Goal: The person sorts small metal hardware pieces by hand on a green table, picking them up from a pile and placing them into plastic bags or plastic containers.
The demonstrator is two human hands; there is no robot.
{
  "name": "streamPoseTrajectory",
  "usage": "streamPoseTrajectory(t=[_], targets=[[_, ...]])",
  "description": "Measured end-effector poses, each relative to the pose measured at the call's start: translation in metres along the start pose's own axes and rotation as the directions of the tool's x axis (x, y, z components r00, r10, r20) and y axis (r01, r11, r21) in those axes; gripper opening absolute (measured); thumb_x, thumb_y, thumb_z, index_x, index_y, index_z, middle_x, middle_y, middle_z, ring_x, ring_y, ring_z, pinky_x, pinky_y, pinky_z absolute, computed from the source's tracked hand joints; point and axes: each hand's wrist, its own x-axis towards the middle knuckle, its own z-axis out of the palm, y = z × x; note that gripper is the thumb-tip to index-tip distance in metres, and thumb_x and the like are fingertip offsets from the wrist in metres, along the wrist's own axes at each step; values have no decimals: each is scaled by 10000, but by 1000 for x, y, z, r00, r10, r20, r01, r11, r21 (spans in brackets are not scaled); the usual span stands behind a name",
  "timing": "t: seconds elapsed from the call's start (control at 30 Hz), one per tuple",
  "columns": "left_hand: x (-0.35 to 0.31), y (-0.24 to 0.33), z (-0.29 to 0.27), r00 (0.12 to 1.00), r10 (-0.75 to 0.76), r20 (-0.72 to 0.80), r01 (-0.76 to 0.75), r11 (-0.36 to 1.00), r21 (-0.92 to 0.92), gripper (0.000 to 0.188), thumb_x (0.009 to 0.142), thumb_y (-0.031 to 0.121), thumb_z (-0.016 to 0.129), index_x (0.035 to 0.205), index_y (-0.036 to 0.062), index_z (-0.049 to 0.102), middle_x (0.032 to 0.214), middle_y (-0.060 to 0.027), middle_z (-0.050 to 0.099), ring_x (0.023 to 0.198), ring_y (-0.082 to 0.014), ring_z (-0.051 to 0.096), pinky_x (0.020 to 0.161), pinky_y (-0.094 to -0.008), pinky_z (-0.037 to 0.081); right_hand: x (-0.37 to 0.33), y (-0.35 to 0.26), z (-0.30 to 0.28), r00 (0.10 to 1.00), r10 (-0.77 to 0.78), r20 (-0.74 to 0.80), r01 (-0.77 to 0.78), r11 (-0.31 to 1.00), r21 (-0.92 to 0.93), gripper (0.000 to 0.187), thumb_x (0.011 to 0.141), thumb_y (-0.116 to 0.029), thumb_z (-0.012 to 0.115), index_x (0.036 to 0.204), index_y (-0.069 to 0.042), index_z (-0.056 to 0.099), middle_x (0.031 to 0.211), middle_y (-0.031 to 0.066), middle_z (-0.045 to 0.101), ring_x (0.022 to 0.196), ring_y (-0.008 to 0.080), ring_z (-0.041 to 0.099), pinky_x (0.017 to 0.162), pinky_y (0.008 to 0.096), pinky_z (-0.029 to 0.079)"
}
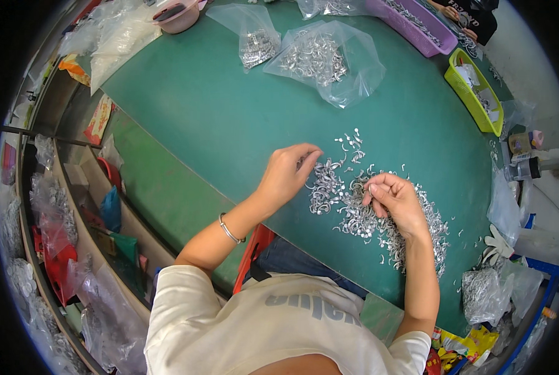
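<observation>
Small curved silver metal pieces (360,219) lie in a loose pile on the green table. Over the pile's left edge, my left hand (289,170) has its fingers curled together; what they hold, if anything, is hidden. My right hand (397,201) is above the middle of the pile, thumb and fingers pinched on a small silver metal piece. A smaller group of the pieces (323,187) sits just right of my left fingertips, and a few (354,144) are scattered beyond it.
Clear plastic bags of metal pieces (320,59) lie at the far side. A purple basket (417,25) and a lime-green basket (476,94) stand far right. A white glove (497,245) is at the right edge. Shelves with bags (73,206) line the left.
</observation>
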Motion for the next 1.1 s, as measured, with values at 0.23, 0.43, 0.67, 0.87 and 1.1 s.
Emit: streamPoseTrajectory(t=[0.23,0.43,0.67,0.87,1.1], targets=[[0,-6,0,999,51,0,-51,996,-76,159,884,104,564,874,-27,654,657,-50,609,591,-81,528,536,-244,426,0,8,17,973,-229,-16,219,946,-240,138,849,-128,639,887,4,637,797,31,619,728,74,522,621,229,424],[1,-11,4,997,-76,18,78,972,-221,169,919,76,494,951,-18,631,574,23,446,543,-39,407,478,-211,321,-31,20,-33,957,-229,-175,191,959,-211,157,850,-161,642,881,-8,647,803,26,636,749,97,541,679,270,445],[2,-12,5,998,-60,15,61,992,-107,156,907,75,521,945,-16,642,596,22,471,545,-40,414,480,-215,322,-88,44,-104,810,-163,-563,90,984,-155,148,902,-156,577,890,-15,619,703,-35,534,577,21,410,502,180,315],[4,-14,7,999,-42,-16,41,997,-58,151,910,80,527,934,-12,645,594,37,447,539,-32,380,470,-207,288,-119,56,-125,758,-66,-649,66,998,-24,156,908,-160,560,890,-16,618,666,-34,499,529,26,363,468,181,274],[2,-8,6,998,-68,-15,64,980,-186,151,920,76,518,960,-23,624,621,59,429,557,-20,349,480,-201,262,-123,60,-129,736,-90,-670,85,996,-40,129,887,-159,594,872,-33,619,685,-34,531,536,26,386,477,183,295]])
